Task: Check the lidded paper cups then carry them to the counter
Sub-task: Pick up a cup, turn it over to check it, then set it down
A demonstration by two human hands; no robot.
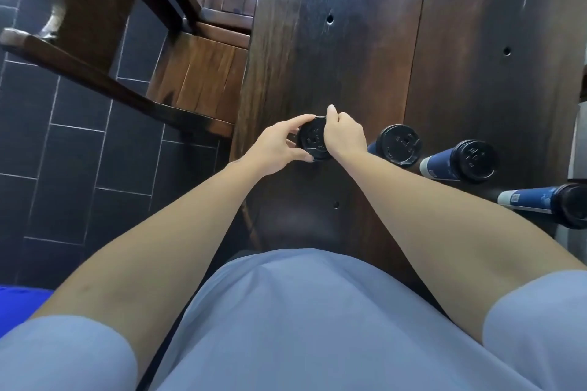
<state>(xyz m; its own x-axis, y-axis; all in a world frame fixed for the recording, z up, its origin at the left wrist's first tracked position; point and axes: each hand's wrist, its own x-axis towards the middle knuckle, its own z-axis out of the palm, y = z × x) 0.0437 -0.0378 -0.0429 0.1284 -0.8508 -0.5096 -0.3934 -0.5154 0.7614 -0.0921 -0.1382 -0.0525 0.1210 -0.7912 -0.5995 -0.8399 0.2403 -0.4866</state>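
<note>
Both hands pinched the round black plastic lid (313, 143), left hand (276, 149) and right hand (344, 136) on opposite sides; the cup below was probably upright.

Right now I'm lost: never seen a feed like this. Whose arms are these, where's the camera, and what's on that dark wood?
There is no machine here. A person wears a wide-angle camera on the head, looking down, so you see their own arms and light blue shirt. The left hand and right hand both grip the black lid of one paper cup, fingers curled round its rim; the cup body is hidden beneath. It stands on a dark wooden table. To the right stand three more blue cups with black lids: second cup, third cup, and fourth cup cut by the frame edge. A wooden chair stands left, over a dark tiled floor.
</note>
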